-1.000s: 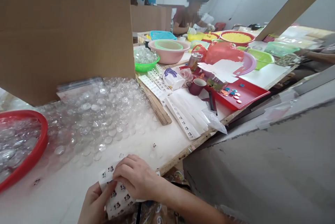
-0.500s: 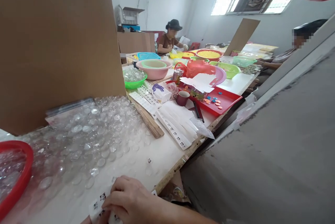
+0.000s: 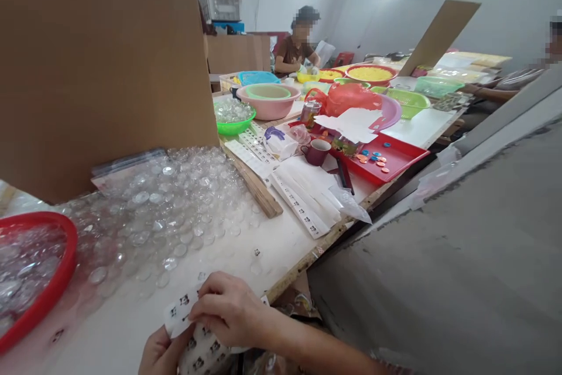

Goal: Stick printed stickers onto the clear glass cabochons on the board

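A white sticker sheet (image 3: 199, 351) printed with small black panda-like pictures is bent over at the table's near edge. My left hand (image 3: 158, 353) grips its left side between thumb and fingers, partly cut off by the frame. My right hand (image 3: 235, 309) bends over the same sheet, its thumb and fingertips pinched together on the printed surface; whether a single sticker is between them is hidden. Just beyond lie many clear round plastic pieces (image 3: 180, 250), spread over the white tabletop. One loose small sticker (image 3: 257, 252) rests on the table ahead of my right hand.
A red-rimmed basin (image 3: 70, 246) of clear pieces stands at left, before a tall cardboard sheet (image 3: 109, 71). Farther off are a wooden strip (image 3: 259, 191), more sticker sheets (image 3: 298, 205), a mug (image 3: 317, 152) and a red tray (image 3: 404, 158). Two people sit beyond.
The view has shifted, so the table items sit farther right and slightly higher. More of my left hand and of the sheet shows now. Both hands stay on the sheet.
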### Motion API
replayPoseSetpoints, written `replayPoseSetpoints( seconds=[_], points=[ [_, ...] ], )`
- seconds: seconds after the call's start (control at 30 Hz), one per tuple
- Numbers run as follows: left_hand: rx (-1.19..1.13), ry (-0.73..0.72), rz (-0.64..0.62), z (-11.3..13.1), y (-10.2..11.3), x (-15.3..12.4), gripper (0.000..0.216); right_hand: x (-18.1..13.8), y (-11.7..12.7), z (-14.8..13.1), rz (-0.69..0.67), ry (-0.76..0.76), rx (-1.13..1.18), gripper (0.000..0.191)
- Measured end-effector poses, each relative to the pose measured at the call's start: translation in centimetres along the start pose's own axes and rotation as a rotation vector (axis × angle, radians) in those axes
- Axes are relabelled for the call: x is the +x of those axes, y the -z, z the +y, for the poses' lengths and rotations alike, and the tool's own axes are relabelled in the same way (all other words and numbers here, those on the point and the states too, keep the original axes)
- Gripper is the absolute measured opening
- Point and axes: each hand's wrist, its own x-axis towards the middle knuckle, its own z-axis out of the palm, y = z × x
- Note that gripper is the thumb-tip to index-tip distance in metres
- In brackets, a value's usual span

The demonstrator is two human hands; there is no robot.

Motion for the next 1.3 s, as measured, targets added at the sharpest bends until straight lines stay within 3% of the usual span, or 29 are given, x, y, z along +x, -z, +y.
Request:
replayPoseSetpoints(
  seconds=[0.17, 0.5, 0.87, 1.1, 1.3],
  points=[
    [0.092, -0.173, -0.035, -0.5, -0.2, -0.2, 0.031, -0.6, 0.8, -0.5, 0.080, 0.007, 0.106, 0.015],
    [0.006, -0.151, -0.119, -0.7, -1.6, -0.8, 0.020, -2.2, 1.2, 0.1, 0.108, -0.052, 0.152, 0.016],
    [0.026, -0.137, -0.141, -0.8, -1.9, -0.4, 0.025, -1.9, 1.8, 0.1, 0.141, -0.134, 0.200, 0.014],
    [0.010, -0.034, -0.116, -0.3, -2.5, -0.6, 0.037, -1.0, 1.8, 0.5, 0.151, -0.297, 0.231, 0.009],
    [-0.049, 0.017, -0.120, -0.6, -2.1, -0.6, 0.037, -0.7, 2.2, 0.9, 0.169, -0.318, 0.212, 0.011]
  ],
)
